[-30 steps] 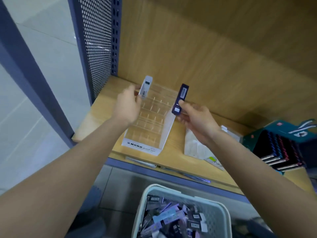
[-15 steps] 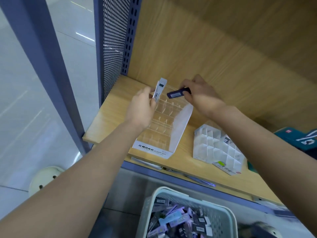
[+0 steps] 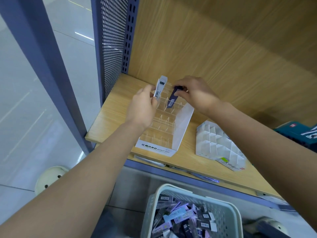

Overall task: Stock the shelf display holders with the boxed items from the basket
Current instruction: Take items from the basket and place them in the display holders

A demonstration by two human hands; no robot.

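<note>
— Hands, from the head camera: doing what?
— With the left hand (image 3: 142, 107), pinching a white box (image 3: 160, 86) between thumb and fingers, upright, over the back-left corner of the clear display holder (image 3: 181, 127). With the right hand (image 3: 197, 93), fingers curled, pinching the top end of a dark blue box (image 3: 172, 100); tilted, lower end down in a rear-row cell, against a clear divider.
— Edges round that holder?
— Stands on the wooden shelf (image 3: 111, 121), printed front strip just behind the blue-grey edge rail (image 3: 147, 170). Rear end near the wooden back panel (image 3: 205, 48); cannot tell whether touching. Leftward, open board as far as the perforated side panel (image 3: 111, 48). Rightward, a strip of wood, then a white gridded holder (image 3: 216, 143), apart from the clear one.
— Farther right?
— Teal box (image 3: 298, 133) at the frame's edge, well apart from both hands.
— And below?
— Pale slatted basket (image 3: 228, 219) in front of and lower than the shelf lip, heaped with boxed items (image 3: 178, 219), purple, white and dark. Forearms passing either side of it, not touching. Left of the shelf, pale floor and a blue upright post (image 3: 42, 57).
</note>
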